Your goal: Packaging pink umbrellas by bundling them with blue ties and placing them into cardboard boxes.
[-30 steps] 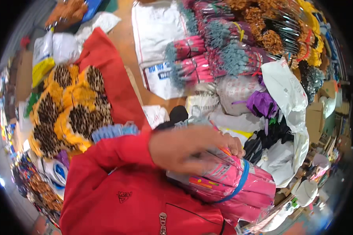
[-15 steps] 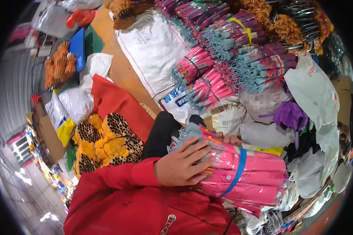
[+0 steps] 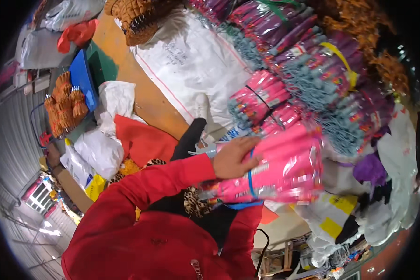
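A bundle of long pink packs (image 3: 284, 163) in clear plastic, bound with a blue band (image 3: 251, 179), is held up in front of me and partly blurred. My left hand (image 3: 235, 158) grips it from above, fingers curled over it beside the band. The red right sleeve (image 3: 247, 226) runs up to the underside of the bundle, which hides my right hand. Just beyond lie similar pink bundles (image 3: 261, 95) tied with black bands. Further right are purple bundles with grey-blue stringy ends (image 3: 312, 79), one with a yellow band.
A white woven sack (image 3: 177, 56) lies flat ahead. Red cloth (image 3: 142, 140), white plastic bags (image 3: 100, 151) and brown bundles (image 3: 65, 105) are at the left. On the right are a purple bag (image 3: 371, 169) and crumpled white plastic (image 3: 399, 149). Yellow leopard-print material (image 3: 196, 203) shows beneath my arm.
The pink bundle has shifted away from my body and turned. My left hand has moved forward with it. The right fingers, earlier visible at its far edge, are now hidden. The view has shifted.
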